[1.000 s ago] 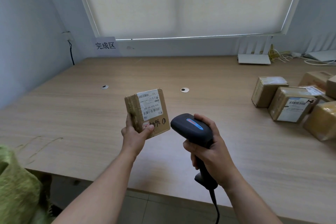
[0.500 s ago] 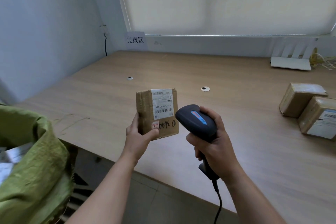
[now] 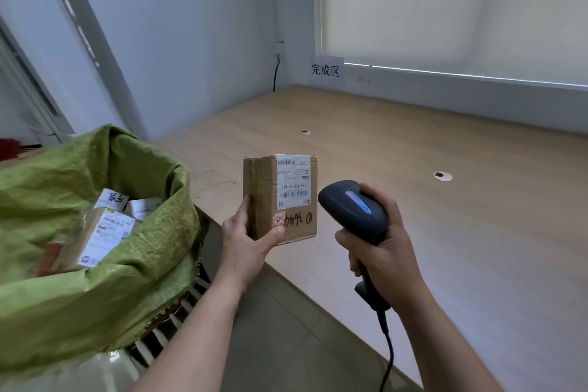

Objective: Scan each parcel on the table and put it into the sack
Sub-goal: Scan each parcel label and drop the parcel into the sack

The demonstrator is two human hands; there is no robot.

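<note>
Left hand (image 3: 246,240) grips a parcel (image 3: 280,197) labelled "516-K20-00-021"; right hand (image 3: 383,251) grasps the scanner (image 3: 353,212); wall sign (image 3: 327,71) reads "完成区".

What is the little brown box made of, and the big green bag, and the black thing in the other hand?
The small brown box looks like matt cardboard, creased, with shiny tape. The big green sack seems woven plastic, slightly glossy, its edge fraying. The black handheld scanner looks like smooth hard plastic.

2 bare, sleeveless forearms (image 3: 203,321)
</note>
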